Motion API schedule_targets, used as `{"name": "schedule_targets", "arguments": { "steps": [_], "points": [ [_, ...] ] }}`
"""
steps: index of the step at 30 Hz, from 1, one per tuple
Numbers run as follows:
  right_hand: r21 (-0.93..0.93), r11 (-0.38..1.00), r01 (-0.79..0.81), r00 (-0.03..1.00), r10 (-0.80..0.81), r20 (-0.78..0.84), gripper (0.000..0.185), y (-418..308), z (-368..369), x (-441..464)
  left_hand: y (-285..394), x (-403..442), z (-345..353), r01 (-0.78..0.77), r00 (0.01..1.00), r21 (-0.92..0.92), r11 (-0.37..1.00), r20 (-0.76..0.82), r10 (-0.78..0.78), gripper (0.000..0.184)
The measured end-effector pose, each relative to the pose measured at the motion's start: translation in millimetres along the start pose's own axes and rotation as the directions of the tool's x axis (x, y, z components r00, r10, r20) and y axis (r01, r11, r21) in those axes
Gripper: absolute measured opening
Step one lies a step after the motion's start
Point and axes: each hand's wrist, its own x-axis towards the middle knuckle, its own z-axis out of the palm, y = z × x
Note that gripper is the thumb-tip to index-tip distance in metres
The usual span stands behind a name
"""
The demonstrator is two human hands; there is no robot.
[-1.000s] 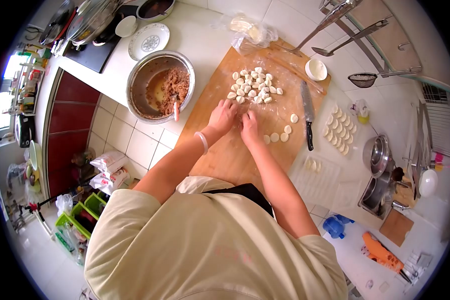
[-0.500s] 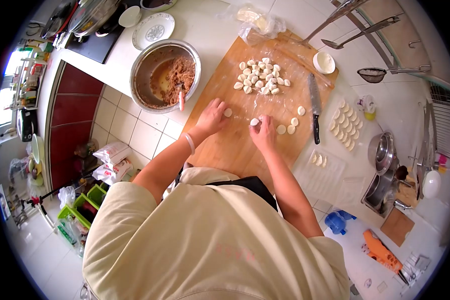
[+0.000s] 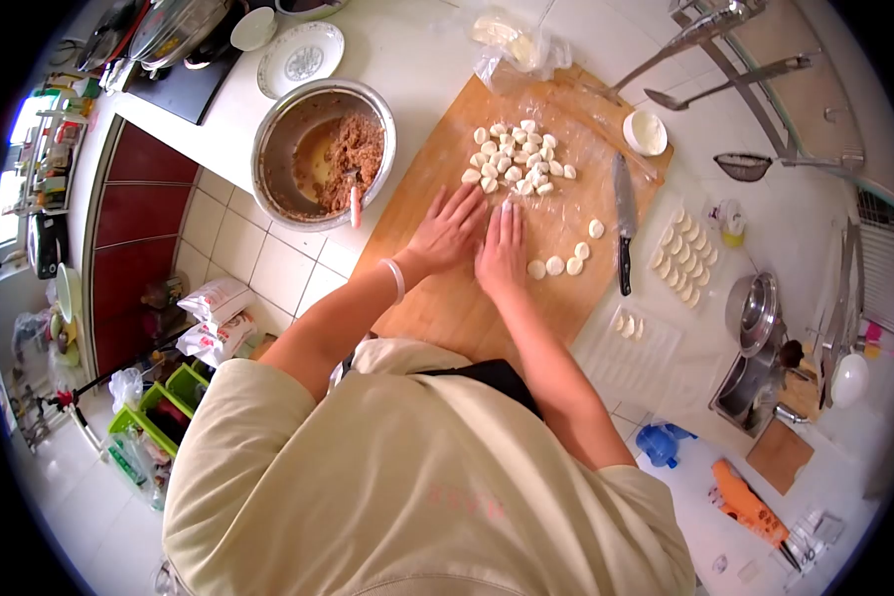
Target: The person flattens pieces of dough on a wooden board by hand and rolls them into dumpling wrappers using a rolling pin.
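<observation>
The left hand [image 3: 447, 233] and right hand [image 3: 504, 253] lie flat, fingers extended, near the dough pieces [image 3: 513, 173]; excess far-side travel could squash or scatter them.

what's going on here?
Someone has both bare hands palm-down on a wooden board, fingers out: left hand, right hand. Whatever is under the palms is hidden. A cluster of small dough pieces sits just beyond the fingers, with a few dough rounds right of the right hand. A knife lies untouched near the board's right side. Left of the board, a metal bowl holds a brown, minced-looking mix.
</observation>
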Motion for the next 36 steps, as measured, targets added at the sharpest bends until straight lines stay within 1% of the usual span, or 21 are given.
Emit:
{"name": "schedule_targets", "arguments": {
  "steps": [1,2,6,9,10,12,13,14,15,16,17,19,20,21,23,24,26,29,30,34,36],
  "points": [
    [-0.066,0.998,0.013,1.000,-0.013,0.008,0.069,4,11,1,-2,2,3,-0.016,0.996,0.097,0.995,0.087,0.007,0.065],
    [-0.068,0.998,0.005,1.000,-0.004,0.019,0.070,10,21,-2,-5,0,6,-0.016,0.990,0.077,0.997,0.138,0.006,0.063],
    [-0.126,0.992,0.013,1.000,-0.014,-0.008,0.066,7,13,5,6,-2,-2,0.042,0.979,0.098,0.994,0.192,-0.060,0.064],
    [-0.016,0.996,0.083,0.992,-0.084,-0.092,0.060,14,13,1,3,1,-5,0.040,0.999,-0.091,0.995,0.024,-0.038,0.063],
    [0.126,0.981,0.149,0.975,-0.124,-0.184,0.042,18,13,-5,5,-3,-2,0.037,0.999,-0.087,0.996,0.016,-0.036,0.063],
    [0.107,0.970,0.218,0.963,-0.196,-0.185,0.034,35,16,-26,22,-25,9,0.224,0.924,-0.468,0.855,-0.178,-0.339,0.063],
    [0.087,0.953,0.290,0.945,-0.271,-0.182,0.025,46,15,-34,34,-32,22,0.214,0.927,-0.473,0.855,-0.177,-0.330,0.063],
    [0.078,0.955,0.286,0.945,-0.268,-0.186,0.025,54,6,-37,49,-35,37,0.177,0.932,-0.519,0.836,-0.185,-0.312,0.062],
    [-0.018,0.987,0.157,0.974,-0.158,-0.160,0.022,61,-5,-40,64,-34,47,0.144,0.935,-0.564,0.813,-0.191,-0.298,0.062],
    [-0.115,0.993,0.027,0.989,-0.044,-0.141,0.018,63,-15,-43,79,-30,43,0.155,0.957,-0.679,0.717,-0.077,-0.280,0.061],
    [-0.118,0.993,0.028,0.989,-0.045,-0.140,0.018,65,-22,-39,83,-20,40,0.153,0.957,-0.682,0.716,-0.079,-0.280,0.061],
    [-0.053,0.999,-0.002,0.950,-0.014,-0.312,0.019,68,-33,-12,70,8,40,0.102,0.931,-0.657,0.747,-0.201,-0.303,0.063],
    [0.019,0.999,0.035,0.952,-0.027,-0.305,0.020,62,-35,6,53,28,32,0.123,0.896,-0.541,0.832,-0.299,-0.327,0.059],
    [0.092,0.993,0.072,0.953,-0.041,-0.299,0.020,52,-33,25,34,43,23,0.123,0.896,-0.542,0.832,-0.300,-0.328,0.059],
    [0.207,0.974,0.091,0.975,-0.045,-0.218,0.028,24,-30,59,0,59,6,0.213,0.877,-0.252,0.944,-0.376,-0.298,0.043],
    [0.165,0.983,0.075,0.990,-0.054,-0.128,0.027,19,-20,73,-10,56,2,0.214,0.873,-0.244,0.946,-0.386,-0.297,0.043],
    [0.089,0.995,0.054,0.998,-0.050,-0.050,0.023,9,-6,87,-27,55,-1,0.175,0.961,-0.216,0.961,-0.173,-0.214,0.028],
    [0.061,0.998,-0.017,1.000,0.016,0.011,0.019,5,-1,84,-17,40,-5,0.255,0.945,-0.203,0.945,-0.154,-0.288,0.023],
    [0.115,0.993,0.038,0.997,-0.029,-0.074,0.017,7,4,77,-13,35,-5,0.261,0.944,-0.204,0.944,-0.151,-0.294,0.023],
    [0.144,0.989,0.028,0.995,-0.015,-0.094,0.016,14,2,41,-1,25,-4,0.205,0.969,-0.319,0.925,-0.070,-0.239,0.023],
    [0.343,0.936,-0.076,0.993,0.104,-0.064,0.019,20,-7,23,1,23,-4,0.171,0.974,-0.356,0.919,-0.082,-0.213,0.022]
  ]
}}
